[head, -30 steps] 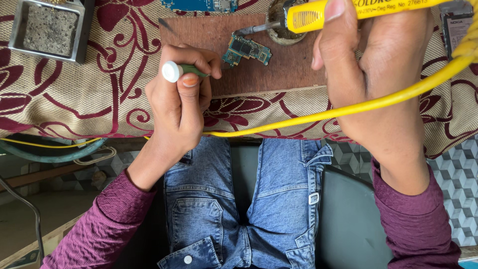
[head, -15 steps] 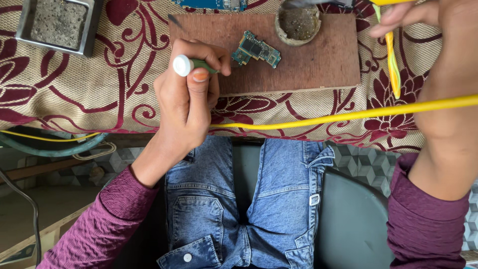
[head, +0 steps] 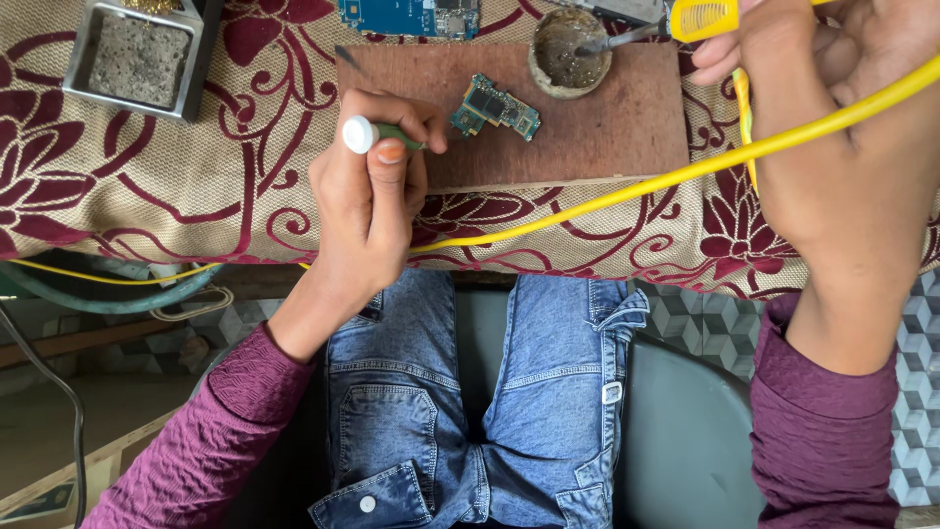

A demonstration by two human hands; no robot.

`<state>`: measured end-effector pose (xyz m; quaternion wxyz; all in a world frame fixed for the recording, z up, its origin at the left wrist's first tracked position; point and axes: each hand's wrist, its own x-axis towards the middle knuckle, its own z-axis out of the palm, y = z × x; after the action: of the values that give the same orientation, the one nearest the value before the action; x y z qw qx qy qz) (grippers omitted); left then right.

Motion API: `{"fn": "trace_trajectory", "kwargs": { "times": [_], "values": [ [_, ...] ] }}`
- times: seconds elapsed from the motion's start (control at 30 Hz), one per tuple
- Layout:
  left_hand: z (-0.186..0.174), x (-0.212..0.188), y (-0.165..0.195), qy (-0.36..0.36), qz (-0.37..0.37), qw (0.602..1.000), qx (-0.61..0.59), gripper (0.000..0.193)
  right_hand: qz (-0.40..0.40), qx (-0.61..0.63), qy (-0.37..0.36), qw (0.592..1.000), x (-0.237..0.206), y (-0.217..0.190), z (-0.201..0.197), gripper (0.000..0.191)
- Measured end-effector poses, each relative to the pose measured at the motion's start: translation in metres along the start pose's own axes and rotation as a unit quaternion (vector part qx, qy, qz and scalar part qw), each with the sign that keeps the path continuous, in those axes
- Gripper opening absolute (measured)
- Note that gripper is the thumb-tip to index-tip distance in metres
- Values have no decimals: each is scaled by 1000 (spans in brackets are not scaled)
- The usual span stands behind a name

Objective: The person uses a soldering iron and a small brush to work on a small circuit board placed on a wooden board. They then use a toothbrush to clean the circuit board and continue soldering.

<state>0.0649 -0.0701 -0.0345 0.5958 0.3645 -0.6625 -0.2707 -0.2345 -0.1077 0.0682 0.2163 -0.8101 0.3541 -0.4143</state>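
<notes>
Iron tip [head: 587, 47] prob. inside pot rim [head: 571, 51]

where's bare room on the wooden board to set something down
Free: the wooden board's right half, between circuit board and its right edge. Crowded: top right, where soldering iron dips into the round pot, and the left hand.

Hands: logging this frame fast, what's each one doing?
Left hand: closed on a green tool by the circuit board.
Right hand: closed on a yellow soldering iron.
</notes>
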Motion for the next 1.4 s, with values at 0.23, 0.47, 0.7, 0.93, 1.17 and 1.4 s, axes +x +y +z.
{"fn": "trace_trajectory", "kwargs": {
  "times": [0.23, 0.47, 0.7, 0.93, 1.17, 1.4],
  "values": [
    [0, 0, -1, 1, 5, 1000, -6, 40, 10, 20, -2, 1000, 0, -1, -1, 17],
    [0, -1, -2, 2, 1, 1000, -7, 41, 14, 26, -8, 1000, 2, -4, -2, 16],
    [1, 0, -2, 0, 3, 1000, -6, 41, 14, 28, -10, 999, 4, -7, -5, 15],
    [0, 0, -2, -4, 3, 1000, -6, 40, 15, 33, -11, 999, 5, -9, -1, 15],
    [0, 0, -1, -5, 7, 1000, -3, 39, 16, 37, -10, 999, 6, -11, 5, 14],
    [-1, 0, 0, -7, 5, 1000, 1, 38, 14, 38, -8, 999, 6, -13, 8, 14]
  ]
}}
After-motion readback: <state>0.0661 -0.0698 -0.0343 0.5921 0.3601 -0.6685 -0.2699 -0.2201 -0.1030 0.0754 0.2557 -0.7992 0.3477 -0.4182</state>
